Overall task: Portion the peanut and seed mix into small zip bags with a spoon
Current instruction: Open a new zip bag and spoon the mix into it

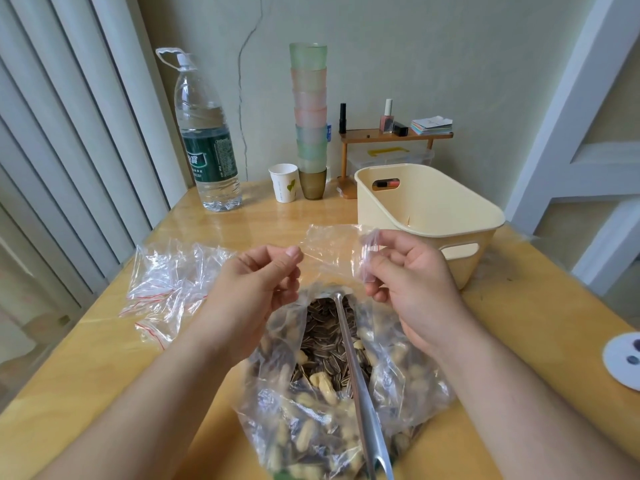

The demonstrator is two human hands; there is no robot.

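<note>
Both hands raised above the big open bag of mix (332, 393), near centre on the wooden table (104, 368). Left hand (256, 296) pinching the left edge of a small clear zip bag (329, 251) between thumb and curled fingers; right hand (408, 285) gripping the right edge the same way, plastic wrapped over the fingertips. Small bag stretched between the two hands, seemingly empty, its mouth apparently being worked apart, though whether already open cannot be told. Directly below and nearer: peanuts and striped sunflower seeds in the large bag, with the metal spoon (349, 358) lying in them. Spoon's long axis running near to far, bowl at the far end just under the hands, handle slanting toward the near right edge of view. Handle closer to the right hand, so probably a right-hand reach down and back for it once the left alone holds the small bag open. More empty zip bags (166, 282) heaped to the left, well apart from the hands. Cream plastic bin (429, 216) far right, just beyond the right hand, perhaps meant for filled bags.
</note>
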